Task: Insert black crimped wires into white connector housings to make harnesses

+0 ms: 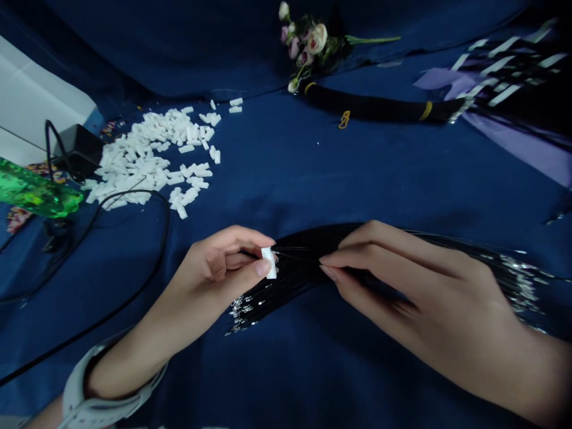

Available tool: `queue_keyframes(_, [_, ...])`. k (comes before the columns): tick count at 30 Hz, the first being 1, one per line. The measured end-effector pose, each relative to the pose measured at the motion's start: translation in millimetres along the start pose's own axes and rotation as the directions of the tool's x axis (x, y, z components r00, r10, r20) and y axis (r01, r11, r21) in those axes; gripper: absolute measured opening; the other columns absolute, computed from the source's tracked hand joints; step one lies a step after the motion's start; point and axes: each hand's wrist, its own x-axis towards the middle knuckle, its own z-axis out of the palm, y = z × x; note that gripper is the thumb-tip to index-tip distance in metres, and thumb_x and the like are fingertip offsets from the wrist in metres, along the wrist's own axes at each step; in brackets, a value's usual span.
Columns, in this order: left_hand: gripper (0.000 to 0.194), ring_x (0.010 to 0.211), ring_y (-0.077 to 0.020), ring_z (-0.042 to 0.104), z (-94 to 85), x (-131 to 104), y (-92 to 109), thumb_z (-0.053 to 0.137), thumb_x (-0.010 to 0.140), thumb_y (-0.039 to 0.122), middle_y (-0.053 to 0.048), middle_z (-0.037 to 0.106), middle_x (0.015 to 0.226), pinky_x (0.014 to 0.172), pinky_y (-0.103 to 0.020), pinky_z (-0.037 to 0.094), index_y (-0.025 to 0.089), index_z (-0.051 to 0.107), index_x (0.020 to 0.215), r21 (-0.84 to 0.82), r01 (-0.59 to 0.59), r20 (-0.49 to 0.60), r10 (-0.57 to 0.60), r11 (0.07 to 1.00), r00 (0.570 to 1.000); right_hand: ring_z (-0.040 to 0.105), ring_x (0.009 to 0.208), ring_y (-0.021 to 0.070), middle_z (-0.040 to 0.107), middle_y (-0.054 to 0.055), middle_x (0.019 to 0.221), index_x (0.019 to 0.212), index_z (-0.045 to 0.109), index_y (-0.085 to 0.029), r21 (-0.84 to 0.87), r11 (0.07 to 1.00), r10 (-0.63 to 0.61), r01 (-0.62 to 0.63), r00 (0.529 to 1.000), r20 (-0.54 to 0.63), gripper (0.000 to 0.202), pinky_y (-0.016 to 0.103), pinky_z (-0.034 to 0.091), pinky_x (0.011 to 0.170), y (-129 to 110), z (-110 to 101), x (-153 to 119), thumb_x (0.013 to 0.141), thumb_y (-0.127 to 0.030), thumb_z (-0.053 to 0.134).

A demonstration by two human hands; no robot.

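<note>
Between thumb and fingers, my left hand (223,265) pinches a small white connector housing (269,263), tilted nearly upright. A thin black wire (295,248) runs from the housing's right side toward my right hand (415,292). My right thumb and forefinger are pinched together on what looks like that wire, though the spot between the fingertips is dark. Beneath both hands lies a loose bundle of black wires (308,238). Its bright metal-tipped ends (245,313) show below my left hand, and more tips (522,280) show past my right wrist.
A pile of white housings (138,155) spreads at the back left, beside a green bottle-like object (40,190) and a black cable (165,238). At the back lie a banded black wire bundle (366,107), artificial flowers (313,42) and wires with white housings (504,62) on purple ribbon.
</note>
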Motion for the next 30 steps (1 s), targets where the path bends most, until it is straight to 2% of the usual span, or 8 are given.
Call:
queue_keyframes(13, [0.014,0.08,-0.0098,0.067,1.1,-0.6,-1.9,0.072,0.077,0.028,0.002,0.072,0.082,0.072,-0.014,0.051,0.025,0.07,0.09,0.02,-0.018,0.002,0.018,1.0,1.0,0.053,0.073,0.0065,0.056,0.002,0.086,0.091,0.058,-0.013,0.019,1.0,0.002,-0.003,0.999,0.032,0.007,0.019,0.047,0.062,3.6,0.5,-2.2,0.087,-0.01,0.054])
queue_keyframes(16, [0.014,0.08,-0.0081,0.066,0.5,-0.4,-1.9,0.072,0.077,0.029,0.004,0.072,0.083,0.072,-0.012,0.05,0.027,0.069,0.091,0.029,-0.008,0.009,0.008,1.0,1.0,0.053,0.073,0.007,0.056,0.002,0.086,0.09,0.058,-0.012,0.008,1.0,-0.005,0.005,0.999,0.034,0.006,0.02,0.048,0.062,3.3,0.8,-1.4,0.087,-0.01,0.054])
queue_keyframes(30, [0.012,0.079,-0.006,0.065,0.3,-2.2,-2.7,0.072,0.078,0.031,0.006,0.071,0.082,0.071,-0.009,0.049,0.03,0.069,0.09,0.03,-0.011,0.032,0.01,0.999,0.999,0.054,0.074,0.0078,0.06,0.003,0.083,0.085,0.06,-0.01,-0.085,0.995,-0.061,0.059,0.998,-0.015,0.005,0.023,0.048,0.071,1.7,-1.0,-1.7,0.087,-0.009,0.056])
